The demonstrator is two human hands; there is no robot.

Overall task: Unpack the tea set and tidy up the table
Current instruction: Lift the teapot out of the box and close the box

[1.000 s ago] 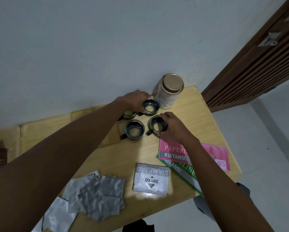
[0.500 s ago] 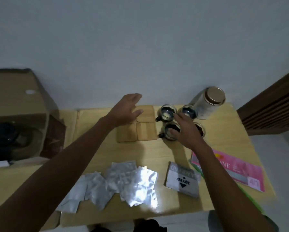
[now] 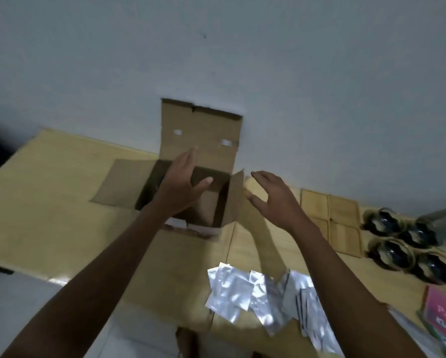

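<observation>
An open cardboard box (image 3: 198, 140) stands at the back of the wooden table (image 3: 49, 192), its flaps spread out. My left hand (image 3: 180, 184) hovers over the box opening, fingers apart and empty. My right hand (image 3: 273, 200) is just right of the box's right flap, also spread and empty. Several dark tea cups (image 3: 402, 241) are grouped at the right edge, beside square wooden coasters (image 3: 330, 220). What lies deep inside the box is too dark to tell.
Several silver foil sachets (image 3: 255, 293) lie scattered near the front edge. A pink booklet (image 3: 444, 313) sits at the far right front. A metal canister (image 3: 441, 215) is partly visible at the right edge. A grey wall stands behind the table.
The view has swung left from the cups to the box. Both hands left the cups and moved to the open box.
</observation>
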